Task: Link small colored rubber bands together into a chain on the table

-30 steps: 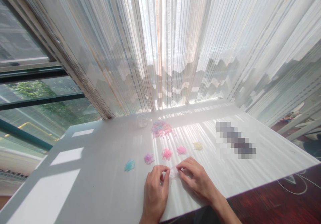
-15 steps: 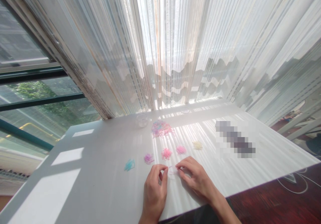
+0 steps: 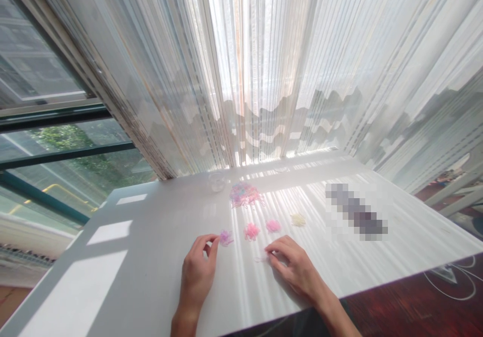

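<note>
Over the smooth white table [image 3: 143,271], the right hand [image 3: 294,266] pinches thin strands [image 3: 260,259].

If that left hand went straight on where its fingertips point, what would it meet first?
Most likely the small purple pile of thin, stringy pieces, right beside the left hand; whether they touch is unclear.

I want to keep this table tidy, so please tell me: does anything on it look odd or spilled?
Nothing looks clearly spilled or damaged. Only the pixelated patch, on the right of the table, looks odd: it hides what lies there. The mixed pile lies behind the smaller piles.
</note>
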Demonstrator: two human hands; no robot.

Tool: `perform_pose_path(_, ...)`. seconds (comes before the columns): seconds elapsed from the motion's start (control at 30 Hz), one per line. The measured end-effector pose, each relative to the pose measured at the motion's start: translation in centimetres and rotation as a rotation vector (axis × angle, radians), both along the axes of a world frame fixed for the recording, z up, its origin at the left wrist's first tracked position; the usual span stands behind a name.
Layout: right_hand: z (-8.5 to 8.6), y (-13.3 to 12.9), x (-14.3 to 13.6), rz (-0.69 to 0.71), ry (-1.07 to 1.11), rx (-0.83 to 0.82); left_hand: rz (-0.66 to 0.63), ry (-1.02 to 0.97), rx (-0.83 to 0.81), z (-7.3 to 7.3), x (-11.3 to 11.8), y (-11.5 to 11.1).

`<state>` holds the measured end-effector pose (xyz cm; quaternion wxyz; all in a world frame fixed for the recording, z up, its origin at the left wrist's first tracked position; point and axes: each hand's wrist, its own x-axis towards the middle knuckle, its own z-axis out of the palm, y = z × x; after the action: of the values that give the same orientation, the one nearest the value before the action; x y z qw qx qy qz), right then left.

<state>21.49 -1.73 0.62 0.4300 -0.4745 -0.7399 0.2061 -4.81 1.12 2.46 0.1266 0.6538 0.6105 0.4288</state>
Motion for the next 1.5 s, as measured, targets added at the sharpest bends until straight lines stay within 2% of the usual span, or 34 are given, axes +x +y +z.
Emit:
perform_pose_path(0.2, 0.2, -0.2, 0.0, -0.010, -0.003, -0.004, -0.030, 0.082, -0.049, -1.0, -0.6, 0.6)
perform_pose_path(0.67, 0.4, -0.1, 0.0, 0.002, 0.005, 0.000, -0.067, 0.128, -0.055, -0.7, 0.1, 0.5)
perform_pose_path(0.9, 0.4, -0.1, 0.0, 0.002, 0.003, -0.006, 0.003, 0.182, -0.023, -0.7, 0.4, 0.4)
perform_pose_path(1.2, 0.5, -0.2, -0.1, -0.002, 0.020, -0.008, 0.094, 0.261, -0.066, -1.8, -0.6, -0.6)
perform_pose_path(1.5, 0.3, -0.2, -0.1, 0.018, 0.028, -0.001, 0.072, 0.436, 0.012, -1.8, 0.1, -0.6)
